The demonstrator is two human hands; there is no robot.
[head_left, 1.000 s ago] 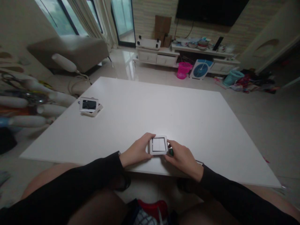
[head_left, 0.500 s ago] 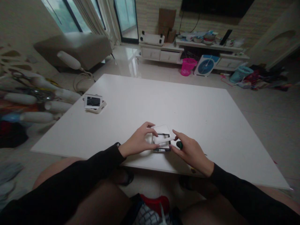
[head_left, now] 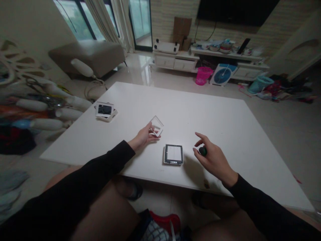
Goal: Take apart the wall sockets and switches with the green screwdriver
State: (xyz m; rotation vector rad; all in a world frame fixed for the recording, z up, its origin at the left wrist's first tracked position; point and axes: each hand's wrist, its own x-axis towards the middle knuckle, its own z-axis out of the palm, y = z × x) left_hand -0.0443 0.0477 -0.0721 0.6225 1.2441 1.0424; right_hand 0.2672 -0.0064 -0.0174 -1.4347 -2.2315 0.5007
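Note:
A wall switch (head_left: 173, 154) without its outer frame lies flat on the white table (head_left: 200, 113) near the front edge. My left hand (head_left: 144, 137) pinches the white square frame (head_left: 156, 126) and holds it tilted, up and to the left of the switch. My right hand (head_left: 213, 159) hovers to the right of the switch. Its palm holds a dark green round-ended tool (head_left: 202, 151), with the forefinger stretched out.
Another switch on a loose frame (head_left: 105, 110) lies at the table's left edge. A rack of white pegs and cluttered items (head_left: 37, 107) stands left of the table. Beyond it are a sofa (head_left: 87, 55), a pink basket (head_left: 202, 75) and a small fan (head_left: 222, 74).
The white frame came off the switch. My left hand carried it up and to the left, while my right hand drew back to the right. The switch now lies bare.

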